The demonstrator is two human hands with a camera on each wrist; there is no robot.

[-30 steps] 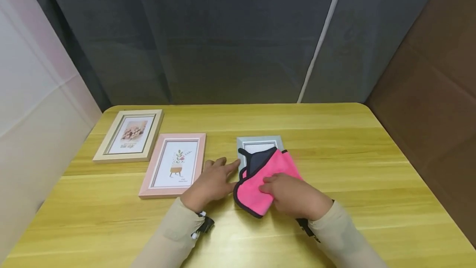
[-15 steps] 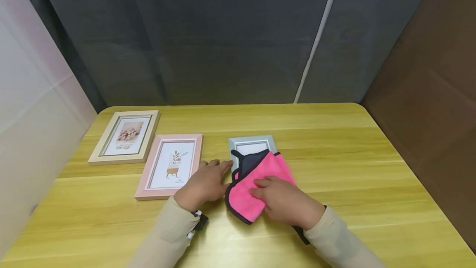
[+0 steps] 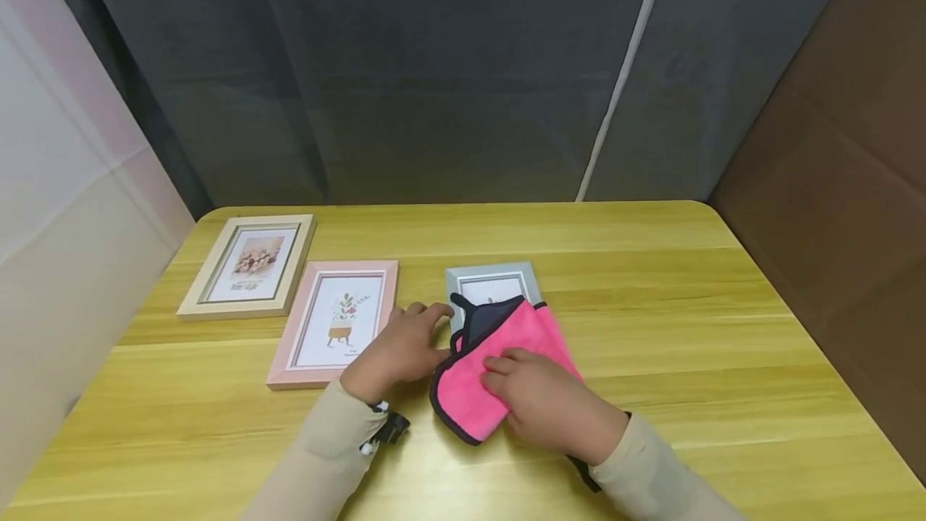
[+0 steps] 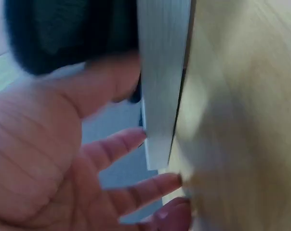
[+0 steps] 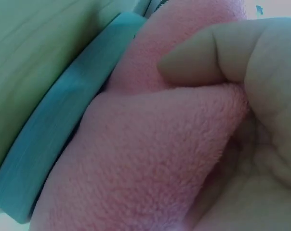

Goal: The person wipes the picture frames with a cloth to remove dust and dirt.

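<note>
A grey-blue picture frame (image 3: 489, 269) lies face up on the table, its lower part hidden under a pink cloth (image 3: 473, 392) with black edging and a dark underside. My right hand (image 3: 546, 400) pinches a fold of this cloth between thumb and fingers over the frame. In the right wrist view, the fuzzy cloth (image 5: 136, 149) bunches against the palm beside the frame's side (image 5: 63, 115). My left hand (image 3: 401, 348) steadies the frame's left side with thumb and forefinger touching it. Seen from the left wrist, its other fingers (image 4: 150, 190) spread out past the frame's corner.
Left of my left hand lies a pink picture frame (image 3: 391, 296) with a plant print. A cream picture frame (image 3: 210, 313) is beyond it at the table's far left. Dark cloth (image 3: 434, 71) hangs behind the wooden table (image 3: 687, 344).
My right hand has drawn the cloth a little down and left over the frame. The grey-blue frame has shifted slightly left, toward the pink frame. My left hand stays at its side.
</note>
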